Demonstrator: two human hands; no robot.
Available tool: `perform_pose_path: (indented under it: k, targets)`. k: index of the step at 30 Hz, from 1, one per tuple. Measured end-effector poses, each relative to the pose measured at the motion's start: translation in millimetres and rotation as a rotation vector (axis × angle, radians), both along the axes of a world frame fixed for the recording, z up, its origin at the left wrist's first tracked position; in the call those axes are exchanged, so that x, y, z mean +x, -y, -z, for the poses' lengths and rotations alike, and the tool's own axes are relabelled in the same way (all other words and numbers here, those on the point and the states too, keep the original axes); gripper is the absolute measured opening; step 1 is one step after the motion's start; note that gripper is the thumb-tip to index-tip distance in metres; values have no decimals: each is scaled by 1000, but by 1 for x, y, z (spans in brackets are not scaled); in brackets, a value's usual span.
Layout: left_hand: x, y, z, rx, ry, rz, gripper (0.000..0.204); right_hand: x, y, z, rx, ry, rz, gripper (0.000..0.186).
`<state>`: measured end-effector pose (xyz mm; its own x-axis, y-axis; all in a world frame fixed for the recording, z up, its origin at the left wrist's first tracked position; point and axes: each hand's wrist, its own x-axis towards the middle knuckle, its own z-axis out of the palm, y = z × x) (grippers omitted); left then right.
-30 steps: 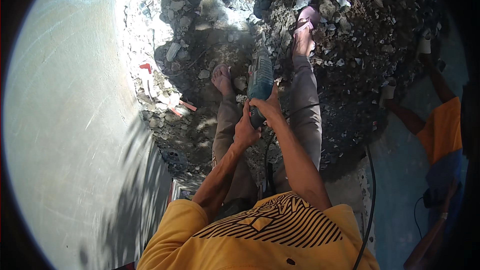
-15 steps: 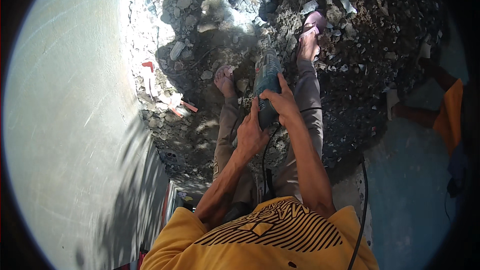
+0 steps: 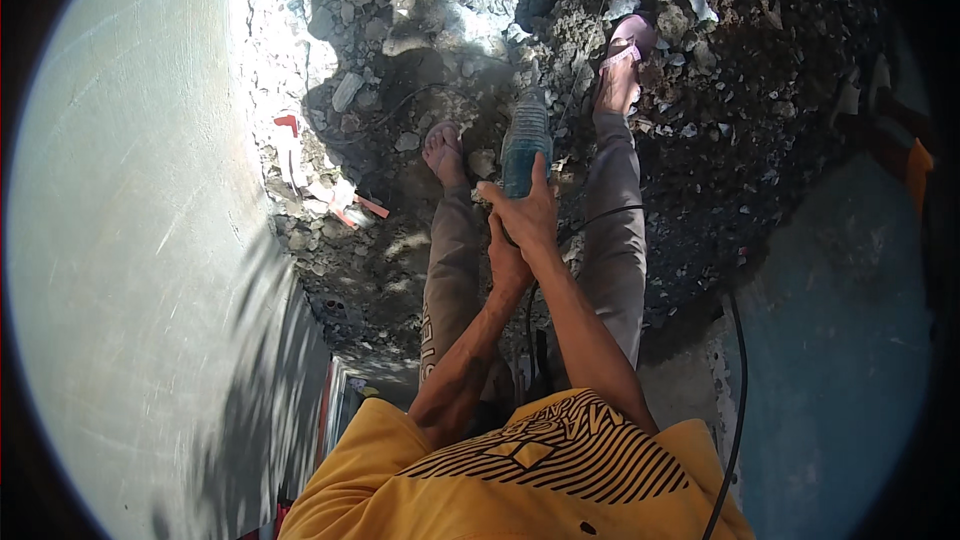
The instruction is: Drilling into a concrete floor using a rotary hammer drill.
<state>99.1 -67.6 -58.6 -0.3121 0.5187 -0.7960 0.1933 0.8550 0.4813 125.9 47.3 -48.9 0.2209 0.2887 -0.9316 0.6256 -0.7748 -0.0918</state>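
A teal demolition hammer (image 3: 525, 140) with a ribbed front housing stands between my legs, pointing down at broken rubble. My right hand (image 3: 528, 212) is closed around its rear body, with the forefinger lying along the housing and the thumb out to the left. Just behind and lower, my left hand (image 3: 508, 265) grips the rear end; the right hand partly hides its fingers. The hammer's tip is hard to make out against the ground. A black cord (image 3: 531, 330) runs back from the tool towards me.
Broken concrete and soil (image 3: 700, 230) surround my feet. A pale wall (image 3: 150, 190) rises on the left, with red-and-white scraps (image 3: 345, 202) near its base. Another black cable (image 3: 740, 370) hangs at right. Another person's foot (image 3: 847, 100) shows at the far right.
My right hand has shifted left over the hammer's rear, covering more of my left hand. The hammer has turned more upright in view. The other person has moved farther right.
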Motion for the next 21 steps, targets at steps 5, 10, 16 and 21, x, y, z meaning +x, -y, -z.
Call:
perform_pose_path:
  k: [5, 10, 16, 21]
  targets:
    - [-4, 32, -8, -22, 87, -77, 99, -4, 12, 15, -81, 48, 0, 115]
    - [-24, 43, 14, 29, 86, -160, 103, -38, 21, 8, -38, 42, 178, 112]
    - [-41, 44, 17, 50, 119, -146, 108, -50, 29, 22, -9, 133, 58, 111]
    - [-47, 43, 17, -41, 196, -214, 107, -50, 41, 35, -5, 139, 30, 111]
